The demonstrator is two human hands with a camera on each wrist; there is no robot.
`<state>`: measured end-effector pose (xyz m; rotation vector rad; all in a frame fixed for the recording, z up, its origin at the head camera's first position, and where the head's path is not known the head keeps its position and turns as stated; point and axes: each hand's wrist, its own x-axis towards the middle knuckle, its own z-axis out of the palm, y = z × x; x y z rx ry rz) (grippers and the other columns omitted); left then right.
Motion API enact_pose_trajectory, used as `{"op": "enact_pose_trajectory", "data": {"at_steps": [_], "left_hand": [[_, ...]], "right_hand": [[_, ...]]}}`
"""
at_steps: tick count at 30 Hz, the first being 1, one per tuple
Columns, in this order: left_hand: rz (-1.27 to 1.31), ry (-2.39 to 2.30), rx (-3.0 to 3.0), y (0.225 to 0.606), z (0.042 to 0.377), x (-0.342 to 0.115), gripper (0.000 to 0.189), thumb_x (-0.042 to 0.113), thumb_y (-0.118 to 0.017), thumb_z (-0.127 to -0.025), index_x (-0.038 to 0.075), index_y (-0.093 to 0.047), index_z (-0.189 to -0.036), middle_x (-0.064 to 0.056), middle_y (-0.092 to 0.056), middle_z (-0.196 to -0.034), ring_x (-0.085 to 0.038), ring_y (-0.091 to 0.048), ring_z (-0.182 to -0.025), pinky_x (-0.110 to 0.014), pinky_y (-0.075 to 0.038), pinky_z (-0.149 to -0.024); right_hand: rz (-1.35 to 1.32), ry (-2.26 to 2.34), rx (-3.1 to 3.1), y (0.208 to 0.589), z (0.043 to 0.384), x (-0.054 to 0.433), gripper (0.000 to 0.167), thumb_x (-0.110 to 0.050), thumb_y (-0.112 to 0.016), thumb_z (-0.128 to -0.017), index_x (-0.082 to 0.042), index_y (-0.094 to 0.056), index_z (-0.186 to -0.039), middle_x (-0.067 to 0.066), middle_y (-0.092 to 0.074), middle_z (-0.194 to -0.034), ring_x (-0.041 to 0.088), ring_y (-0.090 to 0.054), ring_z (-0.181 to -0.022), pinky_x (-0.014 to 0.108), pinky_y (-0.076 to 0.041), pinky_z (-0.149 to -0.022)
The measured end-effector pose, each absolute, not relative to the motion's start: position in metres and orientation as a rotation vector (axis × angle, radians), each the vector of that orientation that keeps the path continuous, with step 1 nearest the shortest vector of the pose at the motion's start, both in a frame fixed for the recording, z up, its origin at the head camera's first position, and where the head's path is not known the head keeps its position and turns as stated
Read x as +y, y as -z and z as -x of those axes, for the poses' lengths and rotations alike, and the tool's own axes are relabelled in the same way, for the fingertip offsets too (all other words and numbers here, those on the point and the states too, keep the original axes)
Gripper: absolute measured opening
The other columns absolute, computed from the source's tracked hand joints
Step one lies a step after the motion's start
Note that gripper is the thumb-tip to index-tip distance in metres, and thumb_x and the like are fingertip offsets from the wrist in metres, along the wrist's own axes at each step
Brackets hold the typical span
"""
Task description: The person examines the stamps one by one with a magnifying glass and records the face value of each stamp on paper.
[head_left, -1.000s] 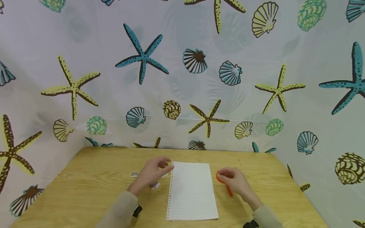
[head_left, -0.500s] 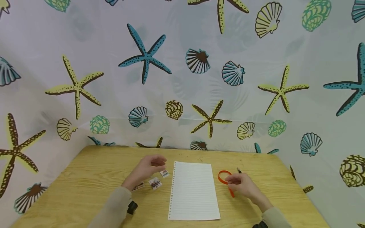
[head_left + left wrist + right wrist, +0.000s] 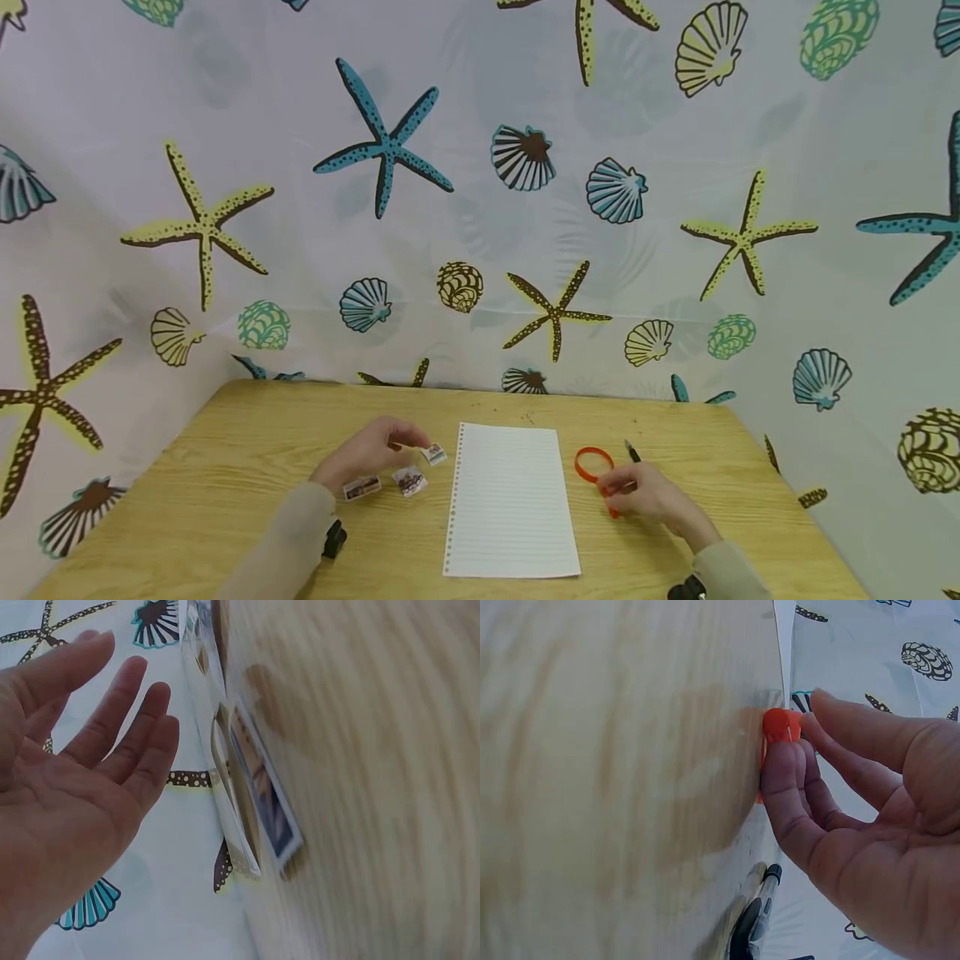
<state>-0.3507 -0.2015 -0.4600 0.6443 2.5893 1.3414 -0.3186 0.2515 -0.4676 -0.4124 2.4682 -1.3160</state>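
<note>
My left hand point(image 3: 378, 448) hovers over several small picture cards, its fingers loosely bent and holding nothing. One card point(image 3: 435, 454) lies by its fingertips, another card point(image 3: 409, 481) below the hand, and a third card point(image 3: 362, 487) near the wrist. In the left wrist view, a picture card point(image 3: 264, 780) stands out beside the apart fingers. My right hand point(image 3: 648, 493) is at the handle of a red magnifying glass point(image 3: 595, 450); its fingers partly hide the handle. In the right wrist view, the red handle's end point(image 3: 778, 724) shows against the fingers, without a plain grip.
Between the hands lies a sheet of lined, punched paper point(image 3: 512, 500). A dark-tipped pen point(image 3: 632, 451) lies beyond my right hand, seen also as a pen point(image 3: 763, 911) in the right wrist view. A shell-patterned cloth point(image 3: 480, 250) hangs behind the wooden table point(image 3: 225, 467).
My left hand has drawn back to the left, away from the paper, and dipped towards the cards. My right hand has slid from the red ring towards its handle. The magnifying glass stays put.
</note>
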Motion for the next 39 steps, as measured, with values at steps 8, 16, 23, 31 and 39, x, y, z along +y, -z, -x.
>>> {"op": "enact_pose_trajectory", "data": {"at_steps": [8, 16, 23, 31, 39], "left_hand": [[-0.758, -1.274, 2.487, 0.462, 0.356, -0.215, 0.026, -0.002, -0.064, -0.089, 0.004, -0.07, -0.114, -0.02, -0.057, -0.135, -0.043, -0.044, -0.132, -0.062, -0.039, -0.104], [-0.706, -1.226, 2.423, 0.465, 0.359, -0.221, 0.025, -0.002, -0.069, -0.085, 0.002, -0.07, -0.11, -0.028, -0.046, -0.145, -0.051, -0.037, -0.136, -0.062, -0.039, -0.105], [-0.701, -1.116, 2.442, 0.467, 0.362, -0.22, 0.022, 0.001, -0.071, -0.085, 0.007, -0.071, -0.106, -0.029, -0.037, -0.151, -0.052, -0.029, -0.14, -0.063, -0.035, -0.107], [-0.678, -1.042, 2.474, 0.468, 0.366, -0.218, 0.022, 0.002, -0.072, -0.085, 0.012, -0.073, -0.105, -0.025, -0.034, -0.154, -0.05, -0.026, -0.142, -0.062, -0.034, -0.108], [-0.647, -0.981, 2.504, 0.47, 0.366, -0.214, 0.023, 0.002, -0.074, -0.082, 0.017, -0.074, -0.1, -0.023, -0.031, -0.156, -0.049, -0.022, -0.144, -0.06, -0.034, -0.109]], "right_hand": [[0.4, 1.287, 2.451, 0.47, 0.323, 0.253, 0.03, 0.0, -0.07, -0.086, 0.007, -0.067, -0.115, 0.012, -0.064, -0.099, 0.016, -0.055, -0.08, 0.029, -0.051, -0.067], [0.44, 1.22, 2.465, 0.47, 0.326, 0.252, 0.026, -0.004, -0.071, -0.087, 0.003, -0.07, -0.112, 0.012, -0.069, -0.107, 0.016, -0.06, -0.081, 0.031, -0.052, -0.069], [0.527, 1.153, 2.495, 0.469, 0.331, 0.25, 0.019, -0.008, -0.073, -0.086, 0.0, -0.074, -0.104, 0.008, -0.071, -0.096, 0.014, -0.062, -0.076, 0.029, -0.052, -0.066], [0.545, 1.146, 2.47, 0.469, 0.336, 0.249, 0.021, -0.004, -0.073, -0.085, 0.003, -0.073, -0.105, 0.003, -0.067, -0.08, 0.012, -0.055, -0.068, 0.025, -0.048, -0.06], [0.521, 1.128, 2.469, 0.469, 0.338, 0.249, 0.024, 0.001, -0.071, -0.081, 0.001, -0.073, -0.105, 0.002, -0.063, -0.076, 0.012, -0.049, -0.066, 0.024, -0.042, -0.058]]}}
